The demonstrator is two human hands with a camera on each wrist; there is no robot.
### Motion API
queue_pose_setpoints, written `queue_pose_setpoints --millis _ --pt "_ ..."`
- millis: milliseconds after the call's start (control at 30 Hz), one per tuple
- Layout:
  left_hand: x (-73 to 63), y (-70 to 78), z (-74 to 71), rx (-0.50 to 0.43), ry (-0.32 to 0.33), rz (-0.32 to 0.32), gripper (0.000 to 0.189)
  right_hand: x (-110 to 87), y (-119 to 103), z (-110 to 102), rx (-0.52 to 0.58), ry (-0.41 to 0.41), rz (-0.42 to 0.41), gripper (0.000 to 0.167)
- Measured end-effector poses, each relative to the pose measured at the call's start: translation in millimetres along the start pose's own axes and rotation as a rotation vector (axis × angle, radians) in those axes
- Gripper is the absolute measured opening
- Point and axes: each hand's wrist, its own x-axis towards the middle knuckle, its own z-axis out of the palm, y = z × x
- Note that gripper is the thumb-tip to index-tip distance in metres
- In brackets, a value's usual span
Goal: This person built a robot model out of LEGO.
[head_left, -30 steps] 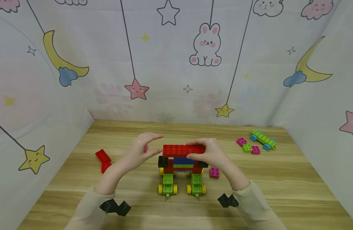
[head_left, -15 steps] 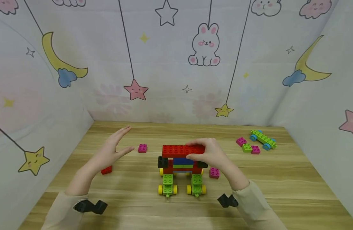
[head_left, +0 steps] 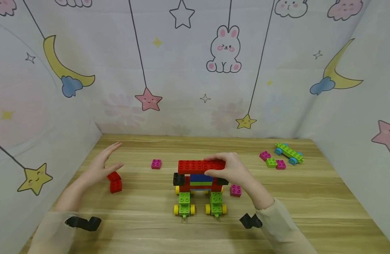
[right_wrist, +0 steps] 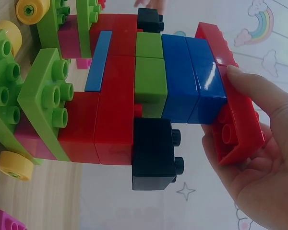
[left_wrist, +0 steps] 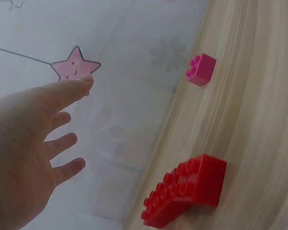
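Observation:
A toy vehicle of building blocks stands mid-table on green wheeled bases [head_left: 184, 204] with yellow wheels. Its body has red, green and blue blocks [right_wrist: 180, 79], with a black block [right_wrist: 153, 153] on each side. Across the top lies a row of red blocks [head_left: 190, 166]. My right hand [head_left: 229, 167] grips the right end of that row between thumb and fingers. My left hand [head_left: 97, 169] is held in the air at the left, fingers spread and holding nothing. Just beyond and below it lie red blocks [head_left: 115, 186], partly hidden by the hand in the head view.
Pink blocks lie behind the vehicle [head_left: 156, 164] and to its right [head_left: 235, 190]. At the back right are several small pink and green blocks [head_left: 271, 162] and a green wheeled base [head_left: 289, 152] with blue wheels. Printed cloth walls [head_left: 182, 120] enclose the table.
My left hand has moved away from the vehicle, leftward to beside the loose red blocks. The right hand has kept its grip on the top red row.

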Motion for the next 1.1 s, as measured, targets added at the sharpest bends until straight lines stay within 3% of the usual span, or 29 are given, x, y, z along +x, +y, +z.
queue_pose_setpoints --millis 300,467,667,933,1100 --pt "-15.3 -36.0 -11.6 0.054 -0.037 -0.02 0.061 0.0 -1.4 0.1 0.021 0.003 -0.006 0.037" --pt "-23.4 -50.7 -13.7 0.077 -0.117 -0.014 0.057 -0.4 -1.7 0.0 0.021 0.008 -0.013 0.037" --pt "-28.9 -63.9 -12.6 0.001 -0.199 -0.046 0.065 -0.4 -0.7 0.3 0.014 0.006 -0.011 0.037" --pt "-27.6 -79.5 -7.2 0.016 -0.188 0.038 0.066 -0.2 1.4 1.0 0.016 0.003 -0.006 0.038" --pt "-23.6 -84.3 -4.4 0.017 -0.215 0.066 0.064 -0.1 1.7 1.0 0.022 0.004 -0.005 0.037"
